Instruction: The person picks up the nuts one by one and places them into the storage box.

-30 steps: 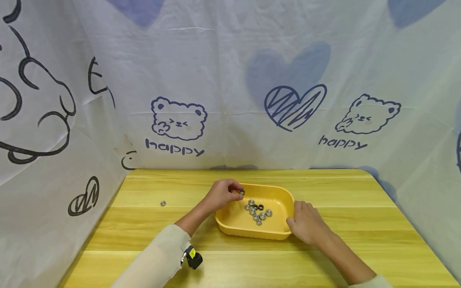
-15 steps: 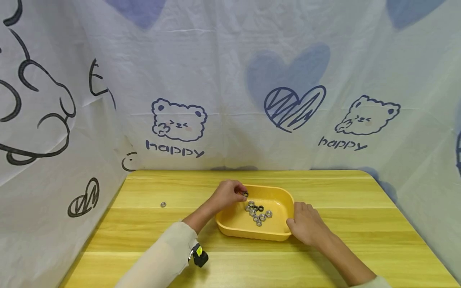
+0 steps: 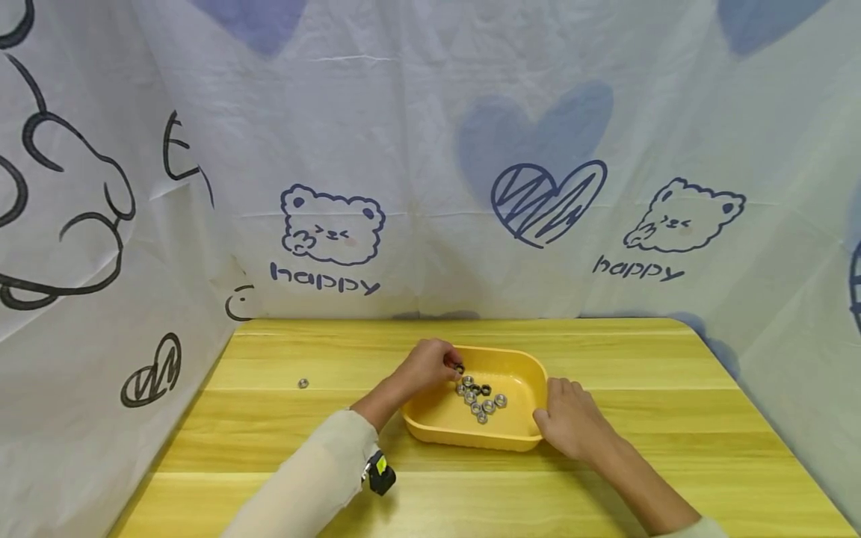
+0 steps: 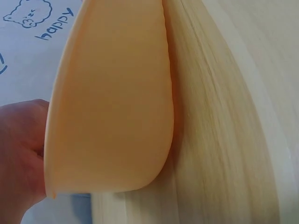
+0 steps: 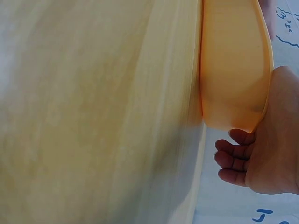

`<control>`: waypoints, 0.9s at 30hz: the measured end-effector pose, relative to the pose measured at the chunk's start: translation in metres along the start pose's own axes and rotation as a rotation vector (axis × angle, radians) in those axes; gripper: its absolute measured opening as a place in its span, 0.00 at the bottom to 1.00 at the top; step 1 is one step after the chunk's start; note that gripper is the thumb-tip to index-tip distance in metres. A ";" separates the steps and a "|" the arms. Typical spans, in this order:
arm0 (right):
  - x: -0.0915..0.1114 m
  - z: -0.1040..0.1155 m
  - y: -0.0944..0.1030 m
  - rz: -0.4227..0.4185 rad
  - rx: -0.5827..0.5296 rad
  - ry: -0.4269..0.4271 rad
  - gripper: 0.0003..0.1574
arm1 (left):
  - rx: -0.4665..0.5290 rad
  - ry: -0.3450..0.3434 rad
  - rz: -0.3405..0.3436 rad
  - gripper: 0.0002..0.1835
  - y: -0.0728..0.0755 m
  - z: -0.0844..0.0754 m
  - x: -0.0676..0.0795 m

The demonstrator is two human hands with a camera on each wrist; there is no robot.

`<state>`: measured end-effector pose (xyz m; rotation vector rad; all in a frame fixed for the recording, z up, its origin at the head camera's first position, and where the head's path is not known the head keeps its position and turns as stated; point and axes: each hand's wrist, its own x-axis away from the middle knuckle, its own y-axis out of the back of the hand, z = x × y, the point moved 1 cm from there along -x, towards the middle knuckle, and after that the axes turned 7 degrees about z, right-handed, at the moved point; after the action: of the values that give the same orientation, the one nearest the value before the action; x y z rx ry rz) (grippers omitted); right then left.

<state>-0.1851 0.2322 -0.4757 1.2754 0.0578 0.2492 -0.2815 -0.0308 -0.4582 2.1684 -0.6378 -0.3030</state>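
Observation:
A yellow plastic tray (image 3: 464,436) stands on the table with several hex nuts (image 3: 489,407) lying in it, most silver and a few dark. Over the tray's left part, my left hand (image 3: 427,365) pinches a dark hex nut (image 3: 460,369) between thumb and fingers. In the left wrist view that hand (image 4: 21,154) shows partly behind the tray wall (image 4: 112,102), which hides its fingertips. My right hand (image 3: 570,418) grips the tray's right rim, thumb on the inner side. The right wrist view shows its fingers (image 5: 233,161) curled against the outside of the tray's end.
One silver nut (image 3: 303,383) lies alone on the wooden table (image 3: 269,441), left of the tray. A printed white cloth (image 3: 430,149) hangs behind the table and along its sides. A small black camera (image 3: 381,475) is strapped at the left wrist.
My left hand has moved slightly right and down, bringing the dark nut lower inside the tray. The right hand and the tray stay in place.

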 end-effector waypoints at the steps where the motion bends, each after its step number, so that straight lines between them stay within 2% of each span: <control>1: 0.000 0.000 0.000 -0.001 0.000 0.000 0.24 | -0.004 -0.001 0.002 0.10 -0.001 0.000 -0.001; 5: 0.001 0.000 0.001 0.005 -0.006 -0.002 0.24 | -0.025 -0.003 0.002 0.10 -0.004 0.001 -0.003; 13: 0.000 -0.001 0.000 0.002 0.013 -0.002 0.25 | -0.168 -0.005 0.011 0.08 -0.007 0.002 -0.003; 20: -0.001 -0.001 -0.001 0.003 0.021 -0.001 0.26 | -0.195 0.013 0.026 0.08 -0.008 0.002 -0.001; 27: 0.000 -0.001 -0.001 0.010 0.015 -0.001 0.25 | -0.233 -0.004 0.039 0.08 -0.008 0.001 0.000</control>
<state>-0.1854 0.2331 -0.4765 1.2913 0.0529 0.2573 -0.2794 -0.0267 -0.4650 1.9309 -0.6140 -0.3432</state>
